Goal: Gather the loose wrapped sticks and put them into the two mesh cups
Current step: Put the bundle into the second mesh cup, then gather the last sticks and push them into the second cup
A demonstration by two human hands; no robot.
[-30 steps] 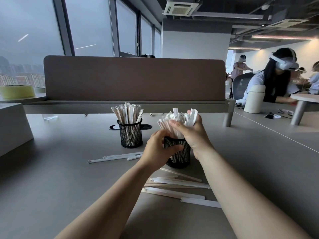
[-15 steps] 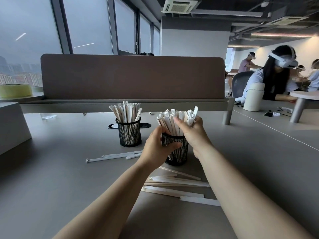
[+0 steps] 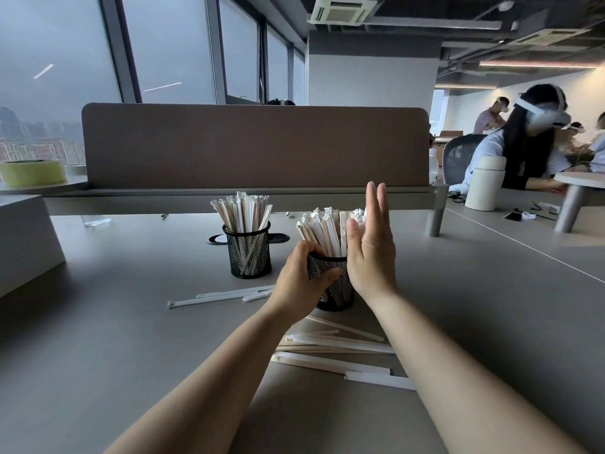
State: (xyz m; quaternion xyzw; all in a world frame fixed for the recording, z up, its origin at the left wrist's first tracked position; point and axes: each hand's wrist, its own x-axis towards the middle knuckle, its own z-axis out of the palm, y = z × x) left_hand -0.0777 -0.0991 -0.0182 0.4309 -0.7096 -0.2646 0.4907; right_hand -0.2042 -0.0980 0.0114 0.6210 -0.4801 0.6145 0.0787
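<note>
Black mesh cups [image 3: 331,283] and [image 3: 247,253] stand packed with upright sticks [image 3: 327,232], tips fanning slightly. The left hand [image 3: 302,283] grips the near cup's wall; the right hand [image 3: 371,253] is open, flat against the bundle. Most look gathered; still loose are sticks [image 3: 337,350] lying roughly crosswise between the forearms and a few [image 3: 222,294] left of the cup.

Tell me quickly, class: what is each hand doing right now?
Left hand: closed around the nearer black mesh cup of wrapped sticks.
Right hand: open and flat, fingers straight, holding nothing.
</note>
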